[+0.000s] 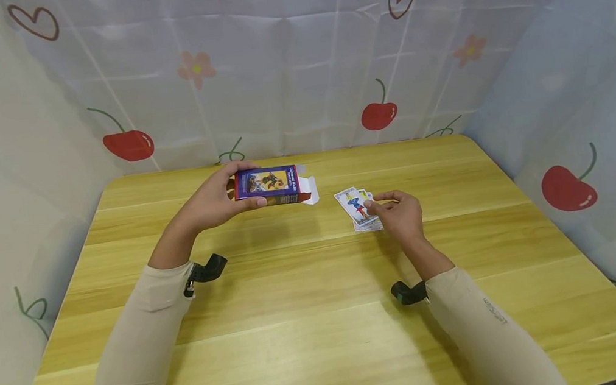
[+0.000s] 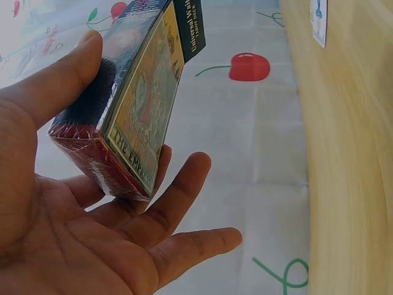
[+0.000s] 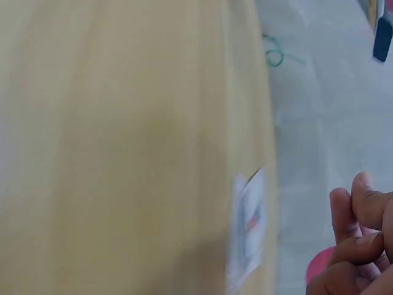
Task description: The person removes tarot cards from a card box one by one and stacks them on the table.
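My left hand [image 1: 212, 198] grips a tarot card box [image 1: 268, 182] by its left end, thumb along the near side and fingers behind. The box is held sideways above the table, its white end flap [image 1: 309, 190] open to the right. Clear wrap glints on the box [image 2: 132, 117] in the left wrist view. To the right, a small loose pile of tarot cards [image 1: 354, 204] lies on the table. My right hand [image 1: 400, 215] hovers over its right edge in the head view, fingers loosely bent. In the right wrist view, that hand [image 3: 362, 239] appears apart from the cards [image 3: 250, 227], with nothing between its fingertips.
Both hands are over a light wooden table [image 1: 299, 340], near its back edge. A pale curtain [image 1: 287, 78] printed with cherries, flowers and hearts hangs close behind and at both sides. Black camera mounts [image 1: 207, 268] stick out from both wrists.
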A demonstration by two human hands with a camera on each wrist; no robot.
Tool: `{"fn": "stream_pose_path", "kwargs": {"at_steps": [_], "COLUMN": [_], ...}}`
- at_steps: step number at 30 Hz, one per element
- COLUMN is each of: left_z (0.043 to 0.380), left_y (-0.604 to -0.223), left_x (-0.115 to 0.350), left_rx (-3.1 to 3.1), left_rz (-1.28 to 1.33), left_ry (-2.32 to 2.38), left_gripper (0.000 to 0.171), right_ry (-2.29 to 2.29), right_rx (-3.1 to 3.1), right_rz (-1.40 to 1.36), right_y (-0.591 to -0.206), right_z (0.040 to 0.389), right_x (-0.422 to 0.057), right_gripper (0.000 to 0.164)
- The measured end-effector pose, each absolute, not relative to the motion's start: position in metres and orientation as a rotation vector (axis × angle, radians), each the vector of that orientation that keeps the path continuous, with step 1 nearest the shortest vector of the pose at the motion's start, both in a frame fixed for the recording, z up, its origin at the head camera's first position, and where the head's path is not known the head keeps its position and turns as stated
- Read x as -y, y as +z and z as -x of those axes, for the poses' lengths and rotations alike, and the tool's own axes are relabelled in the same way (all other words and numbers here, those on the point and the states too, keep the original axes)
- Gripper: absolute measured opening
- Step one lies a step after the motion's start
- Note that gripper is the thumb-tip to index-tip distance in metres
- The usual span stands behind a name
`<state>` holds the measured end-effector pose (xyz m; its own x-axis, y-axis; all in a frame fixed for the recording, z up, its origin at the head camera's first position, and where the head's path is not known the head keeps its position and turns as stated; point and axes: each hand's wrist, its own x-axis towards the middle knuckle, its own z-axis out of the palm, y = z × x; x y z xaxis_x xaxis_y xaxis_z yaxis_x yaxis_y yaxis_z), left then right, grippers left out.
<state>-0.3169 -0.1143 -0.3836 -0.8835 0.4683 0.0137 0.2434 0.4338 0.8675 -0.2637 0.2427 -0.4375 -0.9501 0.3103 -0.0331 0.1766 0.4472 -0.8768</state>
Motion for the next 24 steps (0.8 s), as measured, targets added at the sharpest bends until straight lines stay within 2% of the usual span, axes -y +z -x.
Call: {"fn": "stream_pose_path", "kwargs": {"at_steps": [9,15,24], "left_z": [0.316,0.314,0.314], "left_y": [-0.382,-0.378,-0.378], "left_x": [0.114,0.11,0.099], "left_rx": [-2.474,-2.492,-2.443], "left_rz": [-0.617,-0.62,-0.652], "left_ry": [1.419,1.408,1.459], "left_gripper": [0.074,0.075,0.074], "right_ry": [1.751,1.712,1.699], "right_rx": [2.569,2.659,2.755], "right_rz": [-0.081,-0.153,-0.132], "right_y": [-0.389,-0.372,-0.372], "right_z": [0.28,0.293,0.302], "right_x": [-0.195,-0.173,-0.166], "right_gripper": [0.035,0.03,0.023]}}
